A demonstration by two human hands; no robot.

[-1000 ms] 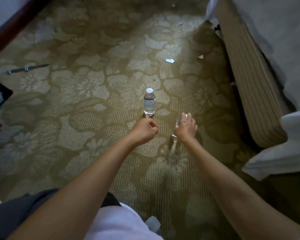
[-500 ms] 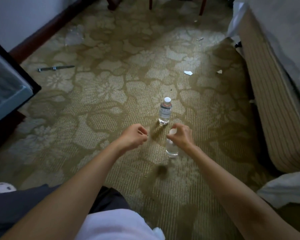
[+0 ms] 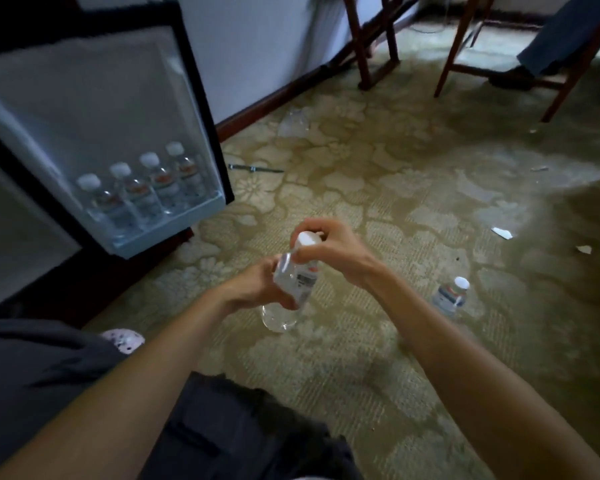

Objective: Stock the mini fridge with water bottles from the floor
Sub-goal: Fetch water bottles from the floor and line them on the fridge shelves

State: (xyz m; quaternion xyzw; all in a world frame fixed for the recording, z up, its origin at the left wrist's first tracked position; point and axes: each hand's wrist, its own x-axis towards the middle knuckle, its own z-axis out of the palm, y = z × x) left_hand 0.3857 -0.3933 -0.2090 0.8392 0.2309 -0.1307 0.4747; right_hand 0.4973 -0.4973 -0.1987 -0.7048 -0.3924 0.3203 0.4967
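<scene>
The carpet (image 3: 395, 188) is showing dull green-gold with big pale cream flowers all over it. The middle bottle (image 3: 297, 278) is looking clear, wearing a white cap and a white label with bits of red and black. The floor bottle (image 3: 451, 296) is looking clear too, with a white cap and some red on its label. The four bottles (image 3: 146, 188) are wearing white caps and red-striped labels. The fridge door (image 3: 101, 98) is showing pale grey-white inside a black edge. The baseboard (image 3: 267, 105) and chair legs (image 3: 368, 46) are looking red-brown. The slipper (image 3: 123, 339) is showing pale pink with dark dots.
</scene>
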